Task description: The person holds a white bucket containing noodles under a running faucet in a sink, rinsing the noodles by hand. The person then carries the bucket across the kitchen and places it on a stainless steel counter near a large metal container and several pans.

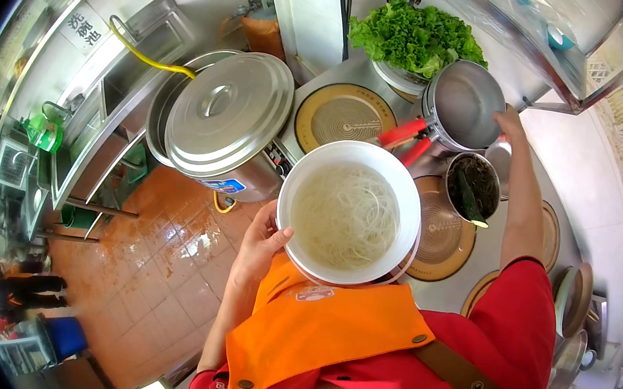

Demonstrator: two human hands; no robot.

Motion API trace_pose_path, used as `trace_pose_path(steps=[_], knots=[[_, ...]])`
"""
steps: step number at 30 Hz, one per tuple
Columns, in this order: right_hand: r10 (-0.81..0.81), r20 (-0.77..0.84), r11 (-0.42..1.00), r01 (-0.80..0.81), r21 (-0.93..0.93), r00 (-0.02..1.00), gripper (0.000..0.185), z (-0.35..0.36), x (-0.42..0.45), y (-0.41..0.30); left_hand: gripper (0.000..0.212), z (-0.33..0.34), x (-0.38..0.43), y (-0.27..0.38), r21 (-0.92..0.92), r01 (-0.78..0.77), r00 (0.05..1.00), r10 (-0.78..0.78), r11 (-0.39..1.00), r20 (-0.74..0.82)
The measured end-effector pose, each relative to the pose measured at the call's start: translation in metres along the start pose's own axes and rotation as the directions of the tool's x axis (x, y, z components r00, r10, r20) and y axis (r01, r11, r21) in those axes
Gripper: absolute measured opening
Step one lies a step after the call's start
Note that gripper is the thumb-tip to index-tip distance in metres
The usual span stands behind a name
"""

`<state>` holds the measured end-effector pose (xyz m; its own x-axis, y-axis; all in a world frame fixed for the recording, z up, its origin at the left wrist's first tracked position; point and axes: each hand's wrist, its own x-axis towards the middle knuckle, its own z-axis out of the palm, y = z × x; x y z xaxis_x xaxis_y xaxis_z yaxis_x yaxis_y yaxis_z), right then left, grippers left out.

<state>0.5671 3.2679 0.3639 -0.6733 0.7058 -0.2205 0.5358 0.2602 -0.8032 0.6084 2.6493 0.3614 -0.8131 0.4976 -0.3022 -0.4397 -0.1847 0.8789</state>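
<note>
My left hand (260, 241) holds a white plastic bucket (413, 230) against my orange apron (331, 319), its thumb near the rim. Thin pale noodles (352, 217) sit inside in cloudy liquid. With my right arm stretched out, my right hand (509, 124) grips the far right rim of a metal saucepan (468, 103). That pan appears stacked on another one, and two red handles (406, 133) point back toward the bucket. Close below the pans stands a metal pot (456, 203) of dark strands with a dark green piece, perhaps a vegetable, on top.
A large lidded stockpot (227, 120) stands left of the steel counter (332, 74). Round induction hob plates (350, 119) are set into the counter. Leafy lettuce (418, 35) fills a container behind. The tiled floor (184, 278) looks wet. A person (22, 290) is far left.
</note>
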Motion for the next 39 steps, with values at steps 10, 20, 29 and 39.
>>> trace_pose_path(steps=[10, 20, 29, 39], knots=[[-0.230, -0.154, 0.949, 0.186, -0.256, 0.961, 0.075, 0.000, 0.025, 0.010, 0.065, 0.005, -0.002, 0.003, -0.005, 0.003, 1.000, -0.002, 1.000, 0.005], [-0.723, 0.325, 0.507, 0.788, -0.350, 0.609, 0.026, 0.132, -0.134, -0.101, 0.064, -0.001, 0.009, -0.006, 0.030, -0.034, 0.998, 0.032, 0.999, 0.051], [-0.232, 0.693, 0.456, 0.705, -0.543, 0.683, 0.055, 0.204, -0.140, -0.083, 0.069, -0.007, -0.001, 0.010, 0.132, -0.005, 0.999, -0.001, 0.991, 0.040], [-0.063, 0.796, 0.369, 0.755, -0.542, 0.602, 0.025, 0.171, -0.162, -0.073, 0.067, -0.037, 0.003, 0.017, 0.099, -0.002, 1.000, 0.003, 0.995, -0.010]])
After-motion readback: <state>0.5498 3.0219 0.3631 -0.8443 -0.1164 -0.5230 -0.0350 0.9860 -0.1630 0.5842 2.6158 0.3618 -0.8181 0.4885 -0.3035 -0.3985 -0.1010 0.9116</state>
